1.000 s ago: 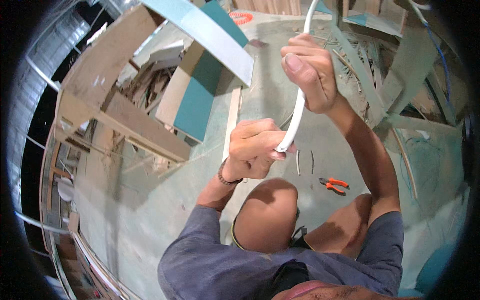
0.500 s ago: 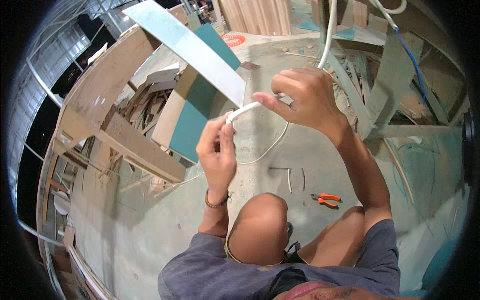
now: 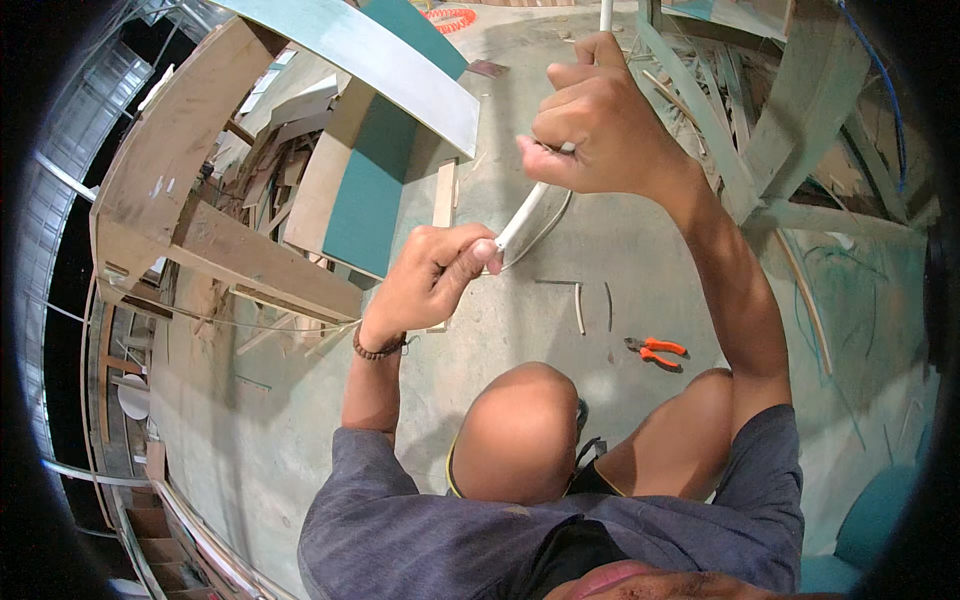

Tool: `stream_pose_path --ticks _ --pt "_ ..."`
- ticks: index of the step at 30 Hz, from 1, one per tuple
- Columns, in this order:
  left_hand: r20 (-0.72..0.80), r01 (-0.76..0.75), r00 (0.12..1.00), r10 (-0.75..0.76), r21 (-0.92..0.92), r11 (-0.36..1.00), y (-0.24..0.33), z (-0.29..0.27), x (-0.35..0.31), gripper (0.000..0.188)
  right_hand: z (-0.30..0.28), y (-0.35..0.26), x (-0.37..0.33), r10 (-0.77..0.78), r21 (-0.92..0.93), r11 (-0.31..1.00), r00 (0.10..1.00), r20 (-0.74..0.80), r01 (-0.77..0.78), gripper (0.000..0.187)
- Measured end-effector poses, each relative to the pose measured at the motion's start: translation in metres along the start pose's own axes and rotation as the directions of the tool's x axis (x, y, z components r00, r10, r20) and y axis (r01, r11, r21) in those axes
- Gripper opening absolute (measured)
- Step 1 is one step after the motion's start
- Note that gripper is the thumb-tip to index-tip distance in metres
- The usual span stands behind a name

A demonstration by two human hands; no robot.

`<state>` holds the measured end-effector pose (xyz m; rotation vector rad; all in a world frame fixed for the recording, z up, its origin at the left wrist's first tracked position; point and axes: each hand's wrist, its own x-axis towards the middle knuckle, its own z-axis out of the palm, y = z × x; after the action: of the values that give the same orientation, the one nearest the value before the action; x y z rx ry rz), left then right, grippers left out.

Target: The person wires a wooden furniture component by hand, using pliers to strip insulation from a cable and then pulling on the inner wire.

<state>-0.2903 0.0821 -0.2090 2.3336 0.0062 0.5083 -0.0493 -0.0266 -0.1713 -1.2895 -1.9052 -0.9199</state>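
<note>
Left hand (image 3: 430, 272) and right hand (image 3: 612, 130) grip cable (image 3: 522, 215)

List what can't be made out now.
Head: part of the white cord, hidden by the right hand.
Head: the cord's run past the top edge, which cuts it off.
Head: the left hand's palm, turned away from view.
Head: teal thing at lower right, cut by the dark rim.
</note>
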Motion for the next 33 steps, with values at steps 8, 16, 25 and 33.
stream_pose_path --ticks 8,16,25,33 --pt "-0.24 -0.4 0.911 0.335 -0.314 0.861 0.005 0.022 0.038 0.051 0.011 0.016 -0.002 0.146 0.288 0.954 0.973 -0.181 -0.09 0.037" --pt "-0.328 -0.284 0.934 0.142 -0.439 0.852 0.001 0.026 0.044 0.05 -0.005 0.018 0.001 0.202 0.151 0.973 0.957 -0.206 -0.173 0.044" --pt "-0.175 0.301 0.942 -0.287 0.058 0.952 -0.009 0.032 0.019 0.039 0.0 0.013 -0.006 0.011 -0.148 0.989 0.996 0.085 0.002 0.035" --pt "-0.167 0.198 0.968 -0.188 0.045 0.979 -0.018 0.042 0.014 0.038 -0.003 0.005 -0.009 0.045 -0.2 0.98 0.983 0.181 -0.008 0.036"
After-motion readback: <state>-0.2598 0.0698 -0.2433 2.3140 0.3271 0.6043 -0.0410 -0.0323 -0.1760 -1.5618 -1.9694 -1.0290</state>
